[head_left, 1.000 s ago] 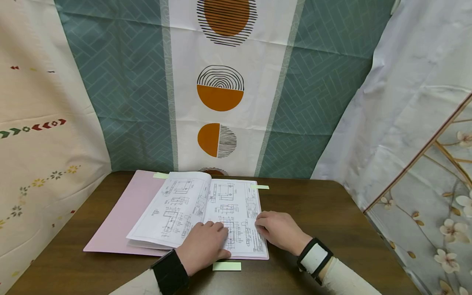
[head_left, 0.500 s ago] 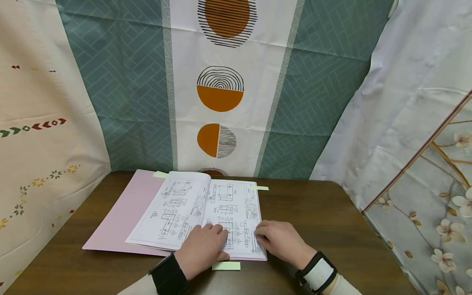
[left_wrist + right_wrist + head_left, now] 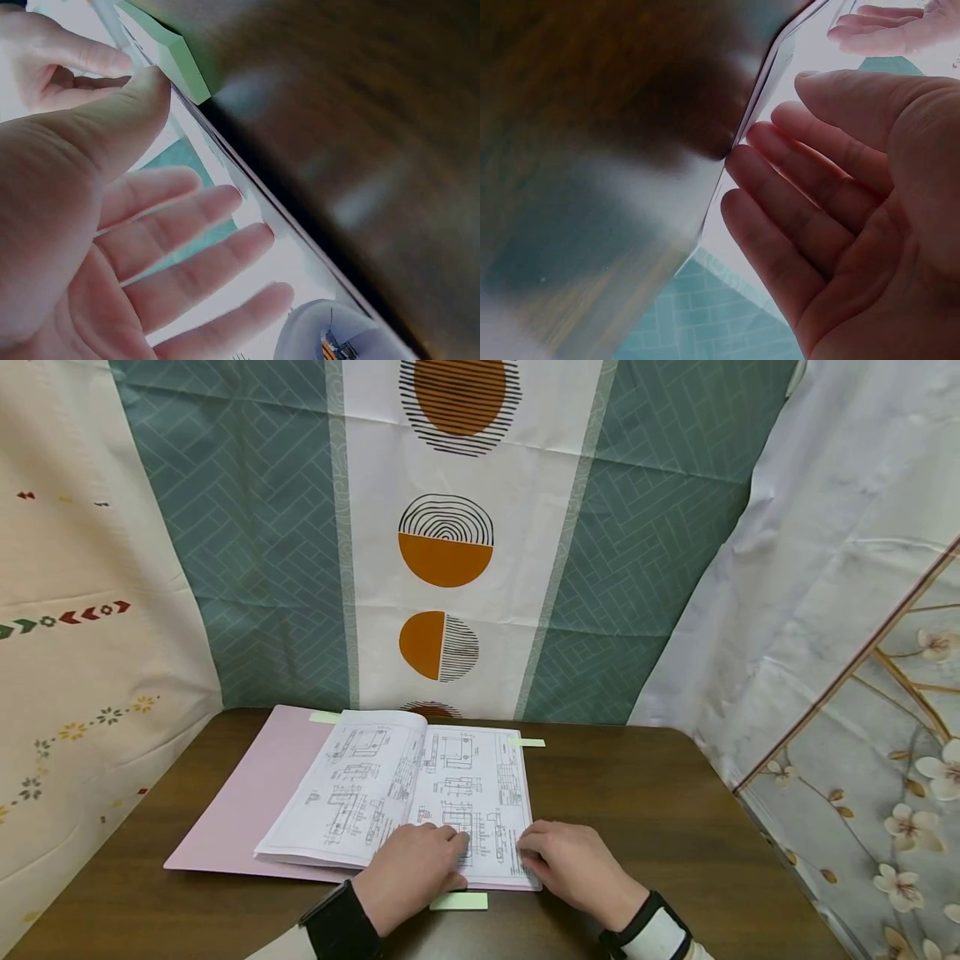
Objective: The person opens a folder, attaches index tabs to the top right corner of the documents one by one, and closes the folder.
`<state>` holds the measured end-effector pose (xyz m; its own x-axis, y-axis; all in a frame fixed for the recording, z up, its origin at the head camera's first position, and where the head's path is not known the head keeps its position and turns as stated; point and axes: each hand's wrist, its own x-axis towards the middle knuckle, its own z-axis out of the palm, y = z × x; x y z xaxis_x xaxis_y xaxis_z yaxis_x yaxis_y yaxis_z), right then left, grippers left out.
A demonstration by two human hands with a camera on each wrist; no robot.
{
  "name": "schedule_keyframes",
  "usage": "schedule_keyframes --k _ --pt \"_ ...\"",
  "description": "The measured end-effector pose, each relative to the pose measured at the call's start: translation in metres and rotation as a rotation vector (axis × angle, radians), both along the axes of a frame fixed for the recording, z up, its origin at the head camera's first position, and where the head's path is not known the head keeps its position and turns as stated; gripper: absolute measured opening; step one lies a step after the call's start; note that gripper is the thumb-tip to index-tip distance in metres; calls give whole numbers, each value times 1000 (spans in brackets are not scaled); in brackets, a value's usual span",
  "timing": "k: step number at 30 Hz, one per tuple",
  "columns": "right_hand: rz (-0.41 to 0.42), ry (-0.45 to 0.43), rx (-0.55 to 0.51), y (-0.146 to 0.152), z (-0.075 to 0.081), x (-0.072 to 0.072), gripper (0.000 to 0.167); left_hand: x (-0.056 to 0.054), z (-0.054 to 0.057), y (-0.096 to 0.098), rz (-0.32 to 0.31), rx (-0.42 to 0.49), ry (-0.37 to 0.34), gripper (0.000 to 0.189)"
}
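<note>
Patterned cloth [image 3: 517,560] is hung across the bkgd, and below it a dark wood tbl [image 3: 637,785] is seen w/ a booklet [image 3: 415,785] opened out toward its left side. Pink cover [image 3: 240,818] is spread flat on the left, only partly overlapped by the L pg. [image 3: 360,789]; that pg. is bowed near the spine, prob. b/c of the sheets stacked under it.

And now the hands: the L hand [image 3: 415,868] is set over the lower part of the R pg. [image 3: 483,777], fingers loosely straightened, nothing gripped; prob. placed there so the paper can be held flat. At the R pg.'s outer edge the R hand [image 3: 573,864] is rested, fingers softly bent, thumb apart, nothing seen pinched; prob. put there to steady that edge, tho whether it's pressed can't be told.

Pale green top tab [image 3: 324,717] is stuck by the L pg.'s far corner, a side tab [image 3: 532,742] at upper right, a bottom tab [image 3: 458,902] just below the L hand's thumb. All are set poking out past the paper, prob. so they're spotted fast.
</note>
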<state>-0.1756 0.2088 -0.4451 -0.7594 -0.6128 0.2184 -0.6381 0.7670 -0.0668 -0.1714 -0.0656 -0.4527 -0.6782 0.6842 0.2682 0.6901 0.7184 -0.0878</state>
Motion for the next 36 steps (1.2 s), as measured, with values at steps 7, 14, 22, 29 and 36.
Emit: schedule_keyframes --k 7,14,22,29,36 --pt "-11 15 -35 2 2 4 10 0 4 3 -47 -13 7 18" --pt "-46 -17 -78 4 5 3 2 3 5 12 -57 -82 82 10" --pt "-95 -2 -138 3 8 1 3 5 6 25 -20 -90 142 7" --pt "-235 66 -129 0 12 3 3 2 3 23 54 18 103 11" --pt "-163 3 -100 -2 11 3 6 2 5 18 59 133 142 20"
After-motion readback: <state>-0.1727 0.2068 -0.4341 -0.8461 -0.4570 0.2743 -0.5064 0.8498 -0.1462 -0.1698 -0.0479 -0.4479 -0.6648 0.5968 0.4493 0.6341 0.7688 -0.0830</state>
